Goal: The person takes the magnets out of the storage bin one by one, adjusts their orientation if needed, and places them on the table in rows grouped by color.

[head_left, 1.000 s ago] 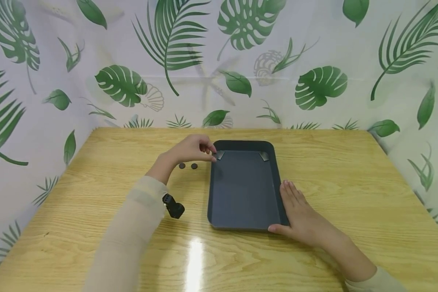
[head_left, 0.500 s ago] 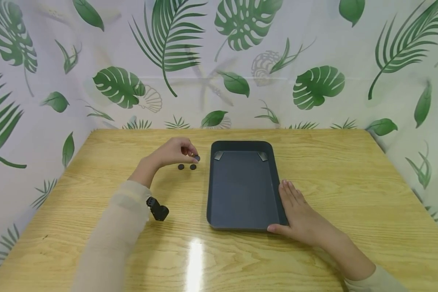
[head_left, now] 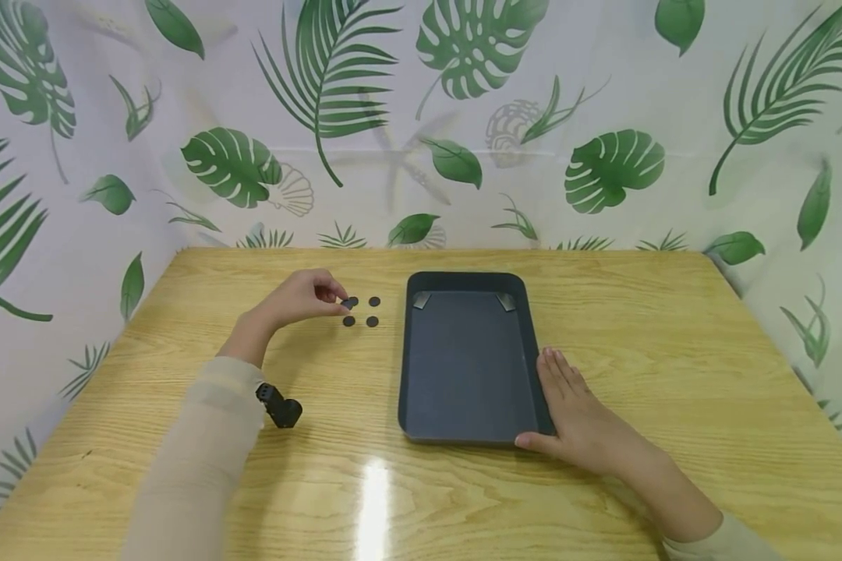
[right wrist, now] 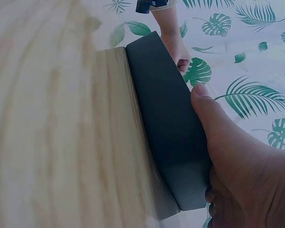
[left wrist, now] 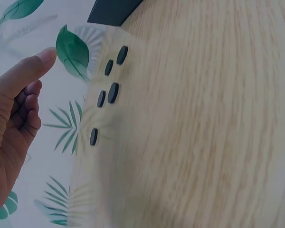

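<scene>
My left hand (head_left: 305, 298) is over the left part of the table. Its thumb and forefinger pinch a small black disc (head_left: 347, 305) in the head view; the thumb hides it in the left wrist view. Several matching black discs (head_left: 373, 321) lie flat beside the fingertips, and one more disc (left wrist: 94, 137) shows farther left in the left wrist view. To their right stands a dark grey baking tray (head_left: 468, 366) with silver corner pieces (head_left: 506, 301) at its far corners. My right hand (head_left: 581, 413) rests straight-fingered along the tray's right side, thumb at the near rim.
A wooden table (head_left: 673, 335) carries everything. Behind it hangs a leaf-patterned cloth (head_left: 393, 101), which also covers both sides. A black wrist camera (head_left: 281, 406) juts from the left sleeve above the tabletop.
My left hand has moved left from the tray's far left corner to the discs, uncovering two discs in the far row. The right hand and the tray have stayed put.
</scene>
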The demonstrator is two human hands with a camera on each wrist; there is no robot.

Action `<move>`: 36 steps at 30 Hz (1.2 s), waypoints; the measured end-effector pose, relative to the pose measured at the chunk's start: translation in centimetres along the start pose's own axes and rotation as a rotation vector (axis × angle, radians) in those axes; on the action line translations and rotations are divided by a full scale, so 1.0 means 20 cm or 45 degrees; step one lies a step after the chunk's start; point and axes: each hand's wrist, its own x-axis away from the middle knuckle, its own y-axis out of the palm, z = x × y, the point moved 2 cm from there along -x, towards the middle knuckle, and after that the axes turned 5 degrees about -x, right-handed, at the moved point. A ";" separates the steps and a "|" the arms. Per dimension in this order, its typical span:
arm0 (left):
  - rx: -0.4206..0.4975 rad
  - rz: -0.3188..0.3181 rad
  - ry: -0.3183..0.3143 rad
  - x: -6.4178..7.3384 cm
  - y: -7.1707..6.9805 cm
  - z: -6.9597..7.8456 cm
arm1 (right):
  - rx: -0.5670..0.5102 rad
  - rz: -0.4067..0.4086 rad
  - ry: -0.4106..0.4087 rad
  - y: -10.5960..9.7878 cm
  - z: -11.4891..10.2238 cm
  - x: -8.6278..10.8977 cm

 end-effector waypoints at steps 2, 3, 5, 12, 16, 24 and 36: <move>0.005 0.004 -0.016 0.01 -0.01 -0.02 | 0.000 0.000 0.000 0.00 0.00 0.00; 0.005 0.007 -0.021 0.02 -0.01 -0.03 | -0.001 0.000 0.000 0.00 0.00 0.00; 0.004 0.013 -0.033 0.03 -0.01 -0.05 | -0.005 -0.003 0.004 0.00 0.00 0.00; 0.005 0.025 -0.135 0.07 -0.01 -0.15 | -0.010 -0.004 0.003 0.00 0.00 0.00; 0.016 0.013 -0.205 0.09 0.00 -0.20 | -0.007 -0.008 0.003 -0.01 0.00 0.00; -0.037 -0.035 -0.280 0.09 0.02 -0.26 | -0.012 -0.010 0.007 -0.01 0.00 0.00; -0.036 -0.079 -0.272 0.07 0.04 -0.26 | -0.011 -0.006 0.009 0.00 -0.01 0.00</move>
